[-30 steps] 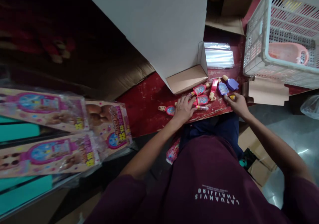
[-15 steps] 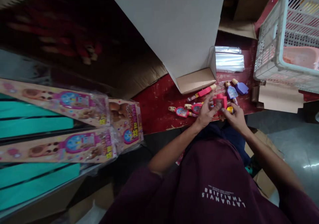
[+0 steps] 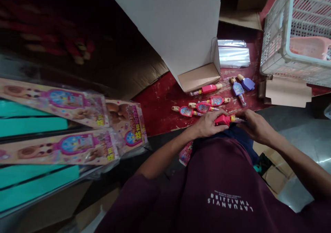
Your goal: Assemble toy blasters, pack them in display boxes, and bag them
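Note:
In the head view, my left hand (image 3: 207, 123) is closed around a red plastic toy (image 3: 221, 119) at the table's front edge. From the toy's right side a clear tube (image 3: 236, 119) with a yellow part sticks out. The fingers of my right hand (image 3: 256, 125) are pinched at the tube's far end and partly hide it. Just beyond my left hand lie several red toys (image 3: 185, 111) with round spotted tips and pictured faces. Two purple toys (image 3: 248, 84) rest farther back, to the right.
A tall white carton (image 3: 178, 29) stands on the red table (image 3: 155, 110). Clear plastic sleeves (image 3: 234, 56) lie beside it. At right is a white slatted crate (image 3: 275, 50) with a cardboard piece (image 3: 288, 91) before it. Printed toy packs (image 3: 77, 146) lie at left.
The red toy has turned and come down toward my body, and its tube now points right. My right hand has shifted right to the tube's end. The view has shifted slightly.

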Demonstrator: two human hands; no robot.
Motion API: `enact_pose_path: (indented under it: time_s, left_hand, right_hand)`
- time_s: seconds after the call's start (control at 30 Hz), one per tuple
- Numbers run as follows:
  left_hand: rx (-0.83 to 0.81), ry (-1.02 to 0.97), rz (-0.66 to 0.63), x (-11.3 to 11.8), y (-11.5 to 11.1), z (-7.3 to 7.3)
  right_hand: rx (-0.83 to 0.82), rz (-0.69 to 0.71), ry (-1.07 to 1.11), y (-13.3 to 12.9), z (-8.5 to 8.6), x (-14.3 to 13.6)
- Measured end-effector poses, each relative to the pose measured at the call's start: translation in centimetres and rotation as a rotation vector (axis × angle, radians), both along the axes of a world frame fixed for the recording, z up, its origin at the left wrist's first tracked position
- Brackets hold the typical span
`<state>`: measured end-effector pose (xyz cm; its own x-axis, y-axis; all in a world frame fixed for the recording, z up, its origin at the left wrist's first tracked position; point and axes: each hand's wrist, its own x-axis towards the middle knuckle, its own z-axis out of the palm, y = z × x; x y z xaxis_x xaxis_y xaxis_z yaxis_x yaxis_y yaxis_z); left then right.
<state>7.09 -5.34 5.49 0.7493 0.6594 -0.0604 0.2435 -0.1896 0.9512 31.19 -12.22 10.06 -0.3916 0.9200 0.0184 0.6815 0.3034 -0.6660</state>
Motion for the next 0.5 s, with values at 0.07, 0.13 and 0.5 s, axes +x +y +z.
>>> enact_pose_path:
  time_s: [0.07, 0.13, 0.5]
  left_hand:
    - [0.041, 0.046, -0.08, -0.2, -0.3, 0.8]
    - [0.077, 0.108, -0.148, -0.3, -0.6, 1.2]
    - [0.268, 0.231, -0.407, -0.3, -2.8, 1.0]
  right_hand:
    - [0.02, 0.076, 0.01, -0.1, 0.3, 0.0]
    - [0.052, 0.14, 0.018, -0.4, 0.3, 0.0]
    - [-0.067, 0.225, 0.041, -3.1, 0.1, -0.5]
